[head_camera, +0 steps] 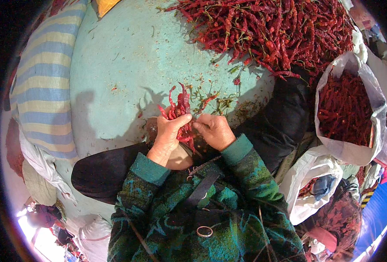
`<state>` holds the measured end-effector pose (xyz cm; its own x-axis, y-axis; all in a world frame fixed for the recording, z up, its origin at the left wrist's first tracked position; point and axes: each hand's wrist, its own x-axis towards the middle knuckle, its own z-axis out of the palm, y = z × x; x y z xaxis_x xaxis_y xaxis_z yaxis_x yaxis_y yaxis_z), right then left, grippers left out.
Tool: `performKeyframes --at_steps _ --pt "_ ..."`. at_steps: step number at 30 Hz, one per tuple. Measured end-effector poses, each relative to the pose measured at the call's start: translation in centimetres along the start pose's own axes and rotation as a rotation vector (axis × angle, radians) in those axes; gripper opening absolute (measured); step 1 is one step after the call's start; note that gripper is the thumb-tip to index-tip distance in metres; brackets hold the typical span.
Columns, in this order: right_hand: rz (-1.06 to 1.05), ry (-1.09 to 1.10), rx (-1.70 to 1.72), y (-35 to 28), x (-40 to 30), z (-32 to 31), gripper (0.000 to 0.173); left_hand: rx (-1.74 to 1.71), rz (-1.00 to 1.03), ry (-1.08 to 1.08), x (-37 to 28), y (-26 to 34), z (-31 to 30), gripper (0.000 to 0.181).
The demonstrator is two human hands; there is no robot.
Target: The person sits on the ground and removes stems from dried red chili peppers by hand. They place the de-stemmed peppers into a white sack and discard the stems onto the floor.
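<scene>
My left hand [168,132] grips a small bunch of dried red chillies [183,103], its thumb across them. Their tips stick out above and below the fist. At the right side of the bunch, my right hand [217,131] has thumb and forefinger pinched together, on what looks like a thin chilli stem; the hand partly hides it. Loose green-brown stems [224,104] and a single chilli [208,102] lie just beyond my hands on the pale green floor sheet [121,72].
A large heap of dried red chillies [272,32] spreads at the far right. Beside my right leg stand an open white sack of chillies [350,149] and a smaller white sack [300,209] with a blue-grey item inside. A striped full sack [46,85] borders the left.
</scene>
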<state>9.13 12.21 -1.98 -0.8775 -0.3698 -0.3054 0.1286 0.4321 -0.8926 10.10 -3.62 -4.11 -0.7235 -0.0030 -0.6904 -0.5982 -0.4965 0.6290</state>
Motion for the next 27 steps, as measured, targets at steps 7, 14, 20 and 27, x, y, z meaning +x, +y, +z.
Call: performKeyframes --at_steps 7,14,20,27 --pt "-0.028 -0.309 0.463 -2.6 -0.8 -1.7 0.009 0.037 -0.105 -0.057 -0.5 -0.3 -0.1 0.02" --pt "0.243 -0.591 0.379 -2.5 -1.7 -2.3 0.024 -0.067 -0.07 0.059 -0.3 0.4 -0.1 0.018" --pt "0.209 0.342 -0.441 4.7 3.7 -3.2 0.033 -0.134 -0.019 0.037 -0.1 1.0 0.2 0.017" --pt "0.304 0.155 0.546 6.6 5.3 -3.1 0.014 -0.136 -0.003 0.028 0.3 1.2 0.0 0.021"
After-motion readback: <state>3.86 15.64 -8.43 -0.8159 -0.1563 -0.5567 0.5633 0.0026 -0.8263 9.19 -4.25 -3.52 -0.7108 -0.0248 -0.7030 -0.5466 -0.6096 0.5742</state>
